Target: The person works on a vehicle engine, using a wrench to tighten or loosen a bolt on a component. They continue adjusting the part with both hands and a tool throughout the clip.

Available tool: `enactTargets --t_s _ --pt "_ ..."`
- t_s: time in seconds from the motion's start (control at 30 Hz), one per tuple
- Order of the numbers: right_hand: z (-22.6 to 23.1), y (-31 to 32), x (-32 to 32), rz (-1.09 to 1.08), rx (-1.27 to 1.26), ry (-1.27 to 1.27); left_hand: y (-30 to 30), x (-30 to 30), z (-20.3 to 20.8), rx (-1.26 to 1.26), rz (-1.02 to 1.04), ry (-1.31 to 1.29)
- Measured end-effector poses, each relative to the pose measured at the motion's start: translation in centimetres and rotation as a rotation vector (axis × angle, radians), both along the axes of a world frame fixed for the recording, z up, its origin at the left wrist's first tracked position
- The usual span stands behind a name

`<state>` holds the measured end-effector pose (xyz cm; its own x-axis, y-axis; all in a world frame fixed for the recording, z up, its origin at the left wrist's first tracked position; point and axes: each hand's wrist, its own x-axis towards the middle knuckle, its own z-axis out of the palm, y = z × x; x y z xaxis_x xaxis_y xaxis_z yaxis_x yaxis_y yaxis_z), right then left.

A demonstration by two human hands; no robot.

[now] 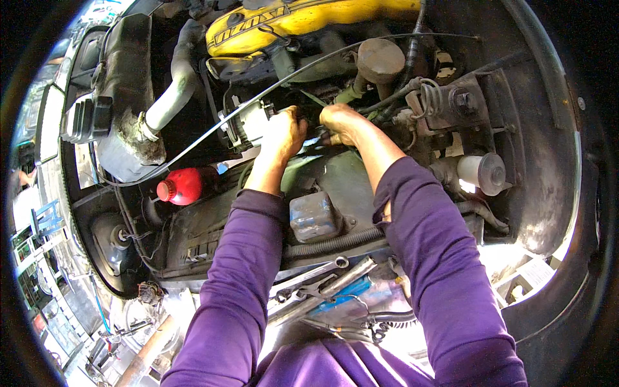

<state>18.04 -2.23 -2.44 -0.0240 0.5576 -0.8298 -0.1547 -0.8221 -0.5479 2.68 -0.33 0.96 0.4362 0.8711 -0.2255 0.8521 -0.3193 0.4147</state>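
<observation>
Both my hands reach down into an engine bay, below a yellow engine cover (309, 20). My left hand (284, 133) is curled closed right beside a silver alternator (253, 122). What its fingers grip, if anything, is hidden. A short way to the right, my right hand (346, 124) is bent inward with its fingers closed among dark hoses and wires. Whatever lies in them cannot be made out. A thin grey cable (222, 122) arcs across the bay, passing above both hands.
A red bottle (182, 186) stands left of my left forearm. Between the forearms sits a worn blue-black box (314, 216). Wrenches (309, 277) lie on the front ledge near my body. At right is a white-capped reservoir (482, 174); at left, a black air-cleaner housing (129, 71).
</observation>
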Motion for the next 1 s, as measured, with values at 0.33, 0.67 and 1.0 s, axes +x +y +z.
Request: enactTargets --t_s 0.33,0.67,1.0 --pt "3.3 0.1 1.8 0.243 0.038 0.062 0.0 -0.1 0.9 -0.081 0.073 0.056" --pt "1.0 0.1 1.1 -0.034 0.071 0.184 -0.1 0.6 0.8 -0.087 -0.366 0.436" --pt "-2.6 0.0 0.1 -0.019 0.109 -0.033 0.1 -0.3 2.1 -0.081 -0.092 -0.036"
